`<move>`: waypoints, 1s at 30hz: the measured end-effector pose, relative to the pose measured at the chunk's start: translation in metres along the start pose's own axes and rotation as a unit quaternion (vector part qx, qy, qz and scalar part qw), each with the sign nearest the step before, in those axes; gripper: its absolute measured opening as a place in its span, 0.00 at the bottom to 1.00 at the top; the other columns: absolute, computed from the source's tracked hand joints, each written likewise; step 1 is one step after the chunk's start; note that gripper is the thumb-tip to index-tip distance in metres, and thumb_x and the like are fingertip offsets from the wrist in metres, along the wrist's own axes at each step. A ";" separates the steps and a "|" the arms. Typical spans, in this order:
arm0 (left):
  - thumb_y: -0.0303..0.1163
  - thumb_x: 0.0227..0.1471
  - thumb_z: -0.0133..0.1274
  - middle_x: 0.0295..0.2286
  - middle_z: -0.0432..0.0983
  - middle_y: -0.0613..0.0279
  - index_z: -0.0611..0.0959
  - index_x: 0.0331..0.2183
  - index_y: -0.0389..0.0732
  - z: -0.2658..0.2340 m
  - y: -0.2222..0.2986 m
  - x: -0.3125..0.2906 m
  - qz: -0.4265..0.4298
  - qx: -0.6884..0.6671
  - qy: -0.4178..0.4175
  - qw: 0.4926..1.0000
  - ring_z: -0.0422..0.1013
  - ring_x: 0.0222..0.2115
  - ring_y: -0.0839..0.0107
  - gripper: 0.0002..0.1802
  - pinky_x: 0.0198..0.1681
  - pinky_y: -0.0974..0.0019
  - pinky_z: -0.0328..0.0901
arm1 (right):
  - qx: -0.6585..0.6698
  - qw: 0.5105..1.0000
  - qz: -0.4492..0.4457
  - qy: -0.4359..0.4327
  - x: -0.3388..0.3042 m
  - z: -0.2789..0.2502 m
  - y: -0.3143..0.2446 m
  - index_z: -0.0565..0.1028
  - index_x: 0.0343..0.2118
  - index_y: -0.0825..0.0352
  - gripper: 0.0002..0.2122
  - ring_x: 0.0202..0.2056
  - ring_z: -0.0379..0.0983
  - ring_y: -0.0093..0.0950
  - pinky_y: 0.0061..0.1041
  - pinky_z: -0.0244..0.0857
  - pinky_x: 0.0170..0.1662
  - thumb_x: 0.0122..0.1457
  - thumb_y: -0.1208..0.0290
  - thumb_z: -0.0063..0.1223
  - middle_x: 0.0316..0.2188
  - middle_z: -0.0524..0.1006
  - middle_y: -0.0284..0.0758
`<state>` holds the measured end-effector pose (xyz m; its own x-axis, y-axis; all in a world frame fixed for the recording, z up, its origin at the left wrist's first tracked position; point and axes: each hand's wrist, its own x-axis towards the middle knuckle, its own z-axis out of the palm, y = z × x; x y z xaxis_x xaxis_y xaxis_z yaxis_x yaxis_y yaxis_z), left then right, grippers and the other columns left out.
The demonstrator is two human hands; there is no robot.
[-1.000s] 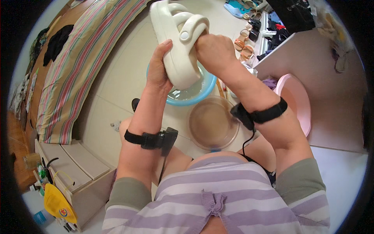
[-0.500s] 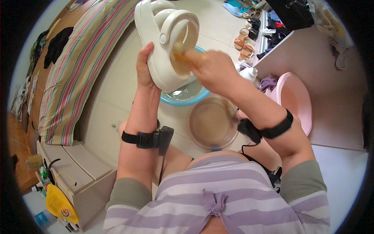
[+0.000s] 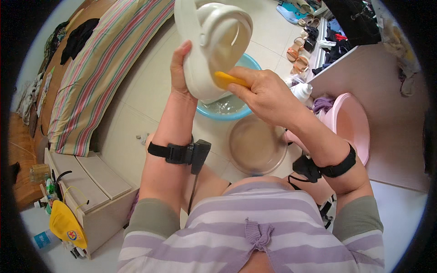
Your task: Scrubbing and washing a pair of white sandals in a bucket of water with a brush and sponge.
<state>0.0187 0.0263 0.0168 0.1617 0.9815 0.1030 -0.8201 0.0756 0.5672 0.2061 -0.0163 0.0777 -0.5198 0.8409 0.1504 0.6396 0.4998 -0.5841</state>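
A white clog (image 3: 196,59) is held up in front of me, tilted, its opening facing right. My left hand (image 3: 180,75) grips it from the left, thumb along its side and the other fingers hidden behind. My right hand (image 3: 266,93) is closed round a yellow-handled brush (image 3: 225,80), whose head reaches into the clog's heel opening; the bristles are hidden. Below and behind the clog stands a light blue basin (image 3: 248,63) of water. Nearer to me is a brownish basin (image 3: 257,146) with a shallow, murky look inside.
At the right are a pink basin (image 3: 357,123), a purple cloth (image 3: 323,103) and a white bottle (image 3: 302,91). Orange sandals (image 3: 299,65) and other shoes line the far right. A striped cloth (image 3: 102,86) hangs at the left, above a low cabinet (image 3: 104,177) with a yellow cap (image 3: 63,223).
The clog and both hands have shifted slightly right in the picture, as has the whole scene. The blurred brush now shows clearly, lower at the clog's heel.
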 end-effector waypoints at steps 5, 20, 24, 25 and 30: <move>0.49 0.53 0.44 0.46 0.70 0.47 0.67 0.53 0.35 0.011 -0.007 0.002 -0.023 -0.059 -0.051 0.997 0.70 0.46 0.57 0.33 0.51 0.55 0.66 | 0.099 0.989 0.009 0.111 0.028 0.003 -0.008 0.74 0.28 0.68 0.12 0.29 0.74 0.46 0.40 0.68 0.32 0.56 0.63 0.47 0.25 0.77 0.46; 0.43 0.50 0.50 0.47 0.70 0.49 0.65 0.54 0.34 0.023 -0.031 0.000 -0.027 0.038 0.063 0.997 0.69 0.46 0.58 0.34 0.51 0.57 0.65 | -0.267 0.961 -0.002 0.075 0.055 0.001 0.027 0.74 0.31 0.64 0.06 0.24 0.76 0.41 0.38 0.68 0.25 0.50 0.73 0.48 0.19 0.76 0.42; 0.47 0.51 0.47 0.46 0.70 0.49 0.66 0.54 0.35 0.000 0.000 0.005 -0.014 -0.019 -0.020 1.000 0.71 0.45 0.58 0.34 0.51 0.57 0.66 | -0.149 0.982 -0.096 0.068 0.003 0.020 0.004 0.76 0.26 0.62 0.05 0.24 0.77 0.39 0.36 0.70 0.26 0.50 0.73 0.47 0.20 0.77 0.41; 0.48 0.51 0.47 0.47 0.70 0.49 0.66 0.54 0.36 0.003 0.006 0.000 -0.020 -0.009 -0.020 1.000 0.70 0.46 0.57 0.34 0.51 0.56 0.65 | -0.150 0.982 -0.094 0.071 0.004 0.018 0.000 0.76 0.26 0.62 0.05 0.24 0.77 0.39 0.36 0.70 0.26 0.50 0.73 0.47 0.20 0.77 0.41; 0.47 0.52 0.45 0.48 0.69 0.49 0.65 0.55 0.37 0.014 -0.010 0.003 -0.014 -0.027 -0.024 0.999 0.69 0.47 0.58 0.33 0.51 0.57 0.66 | -0.220 0.961 -0.075 0.151 0.047 0.006 0.004 0.74 0.33 0.60 0.07 0.23 0.75 0.41 0.40 0.67 0.25 0.50 0.73 0.47 0.18 0.76 0.42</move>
<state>0.0346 0.0262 0.0228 0.2096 0.9695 0.1272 -0.8432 0.1134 0.5254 0.1810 0.0241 0.0776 -0.4796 0.7411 0.4699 0.7818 0.6040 -0.1548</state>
